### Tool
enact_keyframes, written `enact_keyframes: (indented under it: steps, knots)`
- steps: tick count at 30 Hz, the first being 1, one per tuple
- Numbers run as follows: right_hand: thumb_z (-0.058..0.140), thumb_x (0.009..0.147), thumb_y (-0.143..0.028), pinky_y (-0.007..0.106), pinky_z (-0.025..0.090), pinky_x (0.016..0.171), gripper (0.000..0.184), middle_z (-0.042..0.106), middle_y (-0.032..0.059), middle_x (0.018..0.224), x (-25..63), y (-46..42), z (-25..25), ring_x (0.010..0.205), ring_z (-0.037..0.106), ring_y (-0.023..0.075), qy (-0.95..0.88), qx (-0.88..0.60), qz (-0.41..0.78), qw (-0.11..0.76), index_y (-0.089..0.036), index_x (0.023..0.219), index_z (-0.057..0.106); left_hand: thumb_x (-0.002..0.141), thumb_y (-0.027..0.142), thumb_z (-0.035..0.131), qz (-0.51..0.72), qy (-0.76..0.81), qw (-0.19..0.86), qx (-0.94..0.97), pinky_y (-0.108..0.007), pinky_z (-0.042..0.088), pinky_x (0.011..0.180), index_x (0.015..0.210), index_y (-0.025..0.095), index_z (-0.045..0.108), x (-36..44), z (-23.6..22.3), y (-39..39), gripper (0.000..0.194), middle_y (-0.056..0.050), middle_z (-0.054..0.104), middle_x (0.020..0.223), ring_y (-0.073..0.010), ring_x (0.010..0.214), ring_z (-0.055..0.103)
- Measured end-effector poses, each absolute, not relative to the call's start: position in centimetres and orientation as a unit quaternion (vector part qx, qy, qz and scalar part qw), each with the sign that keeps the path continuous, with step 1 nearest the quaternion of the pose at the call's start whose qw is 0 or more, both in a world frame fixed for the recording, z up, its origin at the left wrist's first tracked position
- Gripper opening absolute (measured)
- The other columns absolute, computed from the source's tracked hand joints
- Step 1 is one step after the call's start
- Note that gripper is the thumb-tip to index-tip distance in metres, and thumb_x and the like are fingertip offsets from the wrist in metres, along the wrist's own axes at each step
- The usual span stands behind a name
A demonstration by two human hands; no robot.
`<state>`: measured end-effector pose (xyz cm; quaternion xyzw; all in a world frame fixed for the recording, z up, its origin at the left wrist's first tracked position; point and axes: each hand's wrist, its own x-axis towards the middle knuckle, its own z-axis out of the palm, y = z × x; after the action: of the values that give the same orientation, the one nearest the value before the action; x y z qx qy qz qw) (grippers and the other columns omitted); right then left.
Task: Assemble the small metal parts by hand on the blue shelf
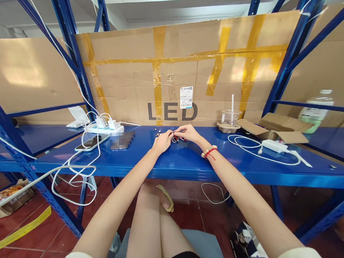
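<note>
Both of my hands meet over the middle of the blue metal shelf [138, 154]. My left hand [162, 142] rests low on the surface, its fingers curled in toward the right. From the other side my right hand [188, 133] reaches in with thumb and fingers pinched together. Between the fingertips is a cluster of small dark and red pieces [179, 138], too small to name. A few more tiny dark bits [158, 132] lie just behind my left hand. A beaded bracelet with a red string [209, 151] circles my right wrist.
Left stand a white power strip [104, 129] with plugs, a phone [91, 143] and looping white cables. Right are a plastic cup with a straw [230, 118], an opened cardboard box [286, 125], a white adapter [274, 145] and a bottle [316, 110]. Taped cardboard [120, 85] closes the back.
</note>
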<state>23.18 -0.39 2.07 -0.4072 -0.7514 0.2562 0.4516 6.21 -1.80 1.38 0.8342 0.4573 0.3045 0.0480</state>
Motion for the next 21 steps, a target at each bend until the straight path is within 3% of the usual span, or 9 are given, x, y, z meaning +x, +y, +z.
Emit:
enact_keyframes:
  steps: [21]
  knots:
    - [0.067,0.061,-0.054,0.018,0.031,0.035,0.047,0.058,0.0033,0.055,23.09,-0.48,1.90,0.042,0.042,0.0067,-0.751,-0.421,0.256,0.440,-0.010,0.078,0.068,0.091,0.036,0.029,0.300,0.450,0.037,0.840,-0.026,0.046,0.071,0.103,0.024,0.054,6.26,1.12,-1.69,0.030,-0.003,0.067,0.090,-0.0171,0.085,0.062]
